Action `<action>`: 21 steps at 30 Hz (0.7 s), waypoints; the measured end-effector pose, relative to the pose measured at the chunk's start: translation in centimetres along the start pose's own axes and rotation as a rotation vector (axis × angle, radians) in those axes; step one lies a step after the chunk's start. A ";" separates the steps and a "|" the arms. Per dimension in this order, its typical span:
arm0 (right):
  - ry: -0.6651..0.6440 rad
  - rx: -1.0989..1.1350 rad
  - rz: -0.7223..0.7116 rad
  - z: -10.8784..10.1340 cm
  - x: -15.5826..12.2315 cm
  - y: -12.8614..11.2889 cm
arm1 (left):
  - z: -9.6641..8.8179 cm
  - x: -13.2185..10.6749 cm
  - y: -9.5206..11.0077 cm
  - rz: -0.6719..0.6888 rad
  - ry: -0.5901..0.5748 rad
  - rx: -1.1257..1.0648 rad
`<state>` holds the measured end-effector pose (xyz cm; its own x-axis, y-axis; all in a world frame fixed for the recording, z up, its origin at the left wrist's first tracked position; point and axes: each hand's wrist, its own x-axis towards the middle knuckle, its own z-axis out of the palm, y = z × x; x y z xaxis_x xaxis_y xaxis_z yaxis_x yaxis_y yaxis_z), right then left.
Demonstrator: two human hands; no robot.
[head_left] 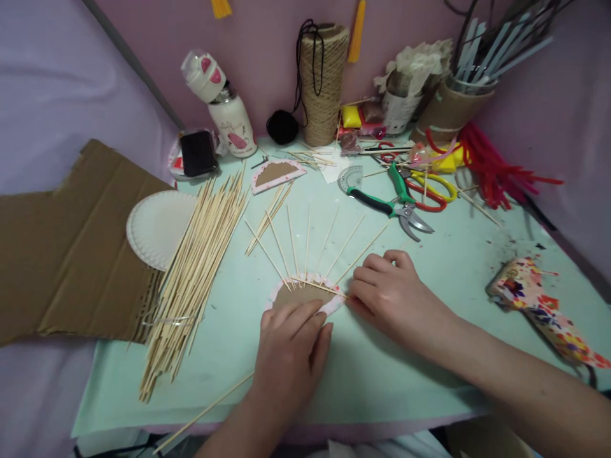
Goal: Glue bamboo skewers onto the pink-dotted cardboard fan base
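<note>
A half-round cardboard piece (300, 296) with a pink-and-white patterned edge lies on the table. Several thin bamboo sticks (307, 238) fan out from its curved edge, away from me. My left hand (292, 340) rests on the near part of the cardboard, fingers stretched out and covering that edge. Between the fingertips of my closed right hand (384, 296) is the end of a short bamboo stick (319, 285), which lies crosswise over the fan's base. Another long stick (205, 412) runs from beneath my left wrist over the table's front edge.
A bundle of bamboo sticks (191, 286) lies left, by a paper plate (155, 229) and brown cardboard (81, 254). Pruning shears (403, 207), a second half-round piece (277, 174) and a twine cone (324, 89) are farther back. A flower-patterned glue gun (539, 302) lies right.
</note>
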<state>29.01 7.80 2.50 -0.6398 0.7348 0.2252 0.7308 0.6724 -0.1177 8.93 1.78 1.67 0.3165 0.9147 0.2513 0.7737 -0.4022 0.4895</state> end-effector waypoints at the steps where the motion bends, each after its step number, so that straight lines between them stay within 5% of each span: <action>1: 0.004 0.001 0.005 0.0 0.0 0.0 | 0.0 0.0 0.0 0.000 0.001 -0.001; 21: 0.008 0.052 0.102 0.0 -0.5 -1.2 | 0.1 -0.2 0.0 0.013 0.045 0.002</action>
<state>28.47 6.63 2.54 -0.5609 0.7989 0.2170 0.7784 0.5982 -0.1902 8.93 1.59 1.57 0.3018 0.9066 0.2951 0.7706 -0.4142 0.4844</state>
